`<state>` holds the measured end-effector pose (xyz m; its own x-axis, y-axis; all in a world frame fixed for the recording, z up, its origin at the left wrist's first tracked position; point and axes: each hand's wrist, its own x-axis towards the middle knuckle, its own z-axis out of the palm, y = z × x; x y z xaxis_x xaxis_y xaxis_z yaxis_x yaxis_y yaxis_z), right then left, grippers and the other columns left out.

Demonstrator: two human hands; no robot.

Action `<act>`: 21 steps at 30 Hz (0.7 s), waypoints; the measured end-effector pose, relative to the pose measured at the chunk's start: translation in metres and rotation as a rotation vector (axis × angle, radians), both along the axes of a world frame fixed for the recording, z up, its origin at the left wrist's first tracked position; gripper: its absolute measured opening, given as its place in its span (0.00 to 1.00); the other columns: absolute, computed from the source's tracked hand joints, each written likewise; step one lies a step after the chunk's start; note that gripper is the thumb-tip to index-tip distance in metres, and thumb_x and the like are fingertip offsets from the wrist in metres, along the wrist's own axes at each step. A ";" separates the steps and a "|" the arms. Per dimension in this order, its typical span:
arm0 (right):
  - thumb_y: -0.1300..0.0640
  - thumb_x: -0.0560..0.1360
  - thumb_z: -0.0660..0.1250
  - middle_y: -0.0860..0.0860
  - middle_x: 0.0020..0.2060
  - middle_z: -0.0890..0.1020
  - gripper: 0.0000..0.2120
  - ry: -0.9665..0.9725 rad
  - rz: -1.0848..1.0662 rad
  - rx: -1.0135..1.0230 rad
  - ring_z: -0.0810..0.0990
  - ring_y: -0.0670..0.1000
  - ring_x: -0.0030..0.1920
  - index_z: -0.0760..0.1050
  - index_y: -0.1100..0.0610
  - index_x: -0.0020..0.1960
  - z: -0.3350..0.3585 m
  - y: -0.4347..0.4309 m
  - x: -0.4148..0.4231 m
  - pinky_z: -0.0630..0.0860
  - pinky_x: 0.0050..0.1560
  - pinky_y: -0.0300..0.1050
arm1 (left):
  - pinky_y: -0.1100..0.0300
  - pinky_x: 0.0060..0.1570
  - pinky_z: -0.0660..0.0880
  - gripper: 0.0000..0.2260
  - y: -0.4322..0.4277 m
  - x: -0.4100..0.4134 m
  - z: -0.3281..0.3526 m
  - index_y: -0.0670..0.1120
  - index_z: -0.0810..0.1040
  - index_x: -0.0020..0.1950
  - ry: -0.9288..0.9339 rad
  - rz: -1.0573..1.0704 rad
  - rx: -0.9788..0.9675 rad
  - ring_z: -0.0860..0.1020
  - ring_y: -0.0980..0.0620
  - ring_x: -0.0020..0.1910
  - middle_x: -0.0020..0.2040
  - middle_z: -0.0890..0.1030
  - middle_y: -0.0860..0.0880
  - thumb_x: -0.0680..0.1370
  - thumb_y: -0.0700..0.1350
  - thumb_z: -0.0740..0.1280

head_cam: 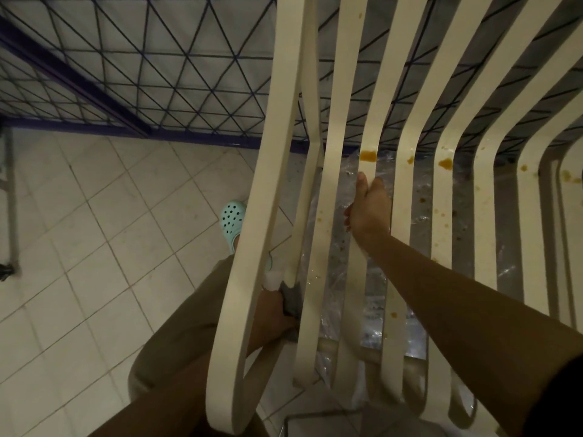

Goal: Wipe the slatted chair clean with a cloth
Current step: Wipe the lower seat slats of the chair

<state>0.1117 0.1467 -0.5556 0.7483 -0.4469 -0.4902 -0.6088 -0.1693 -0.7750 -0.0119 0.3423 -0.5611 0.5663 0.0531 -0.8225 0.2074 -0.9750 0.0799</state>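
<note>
A cream slatted chair fills the right and middle of the head view, seen from above, its armrest loop curving down at the centre. Orange-brown stains dot several slats. My right hand reaches over the seat and grips one slat just below a large stain. My left hand sits under the armrest, partly hidden by it, and holds a grey cloth against a side slat.
A clear plastic sheet lies on the floor under the chair. A dark metal mesh fence runs along the far edge. Pale floor tiles spread to the left, where my foot in a mint clog stands.
</note>
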 end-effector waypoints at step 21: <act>0.39 0.81 0.50 0.56 0.40 0.80 0.14 0.016 0.010 0.002 0.82 0.54 0.39 0.66 0.45 0.44 -0.010 -0.006 0.001 0.82 0.43 0.59 | 0.55 0.41 0.74 0.15 -0.020 0.076 -0.013 0.37 0.79 0.45 -0.094 -0.024 -0.205 0.81 0.42 0.44 0.39 0.80 0.41 0.75 0.51 0.68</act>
<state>0.1125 0.1412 -0.5657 0.7445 -0.4384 -0.5035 -0.6197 -0.1734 -0.7654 0.0639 0.3219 -0.5743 0.6403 -0.1236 -0.7581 0.1670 -0.9410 0.2945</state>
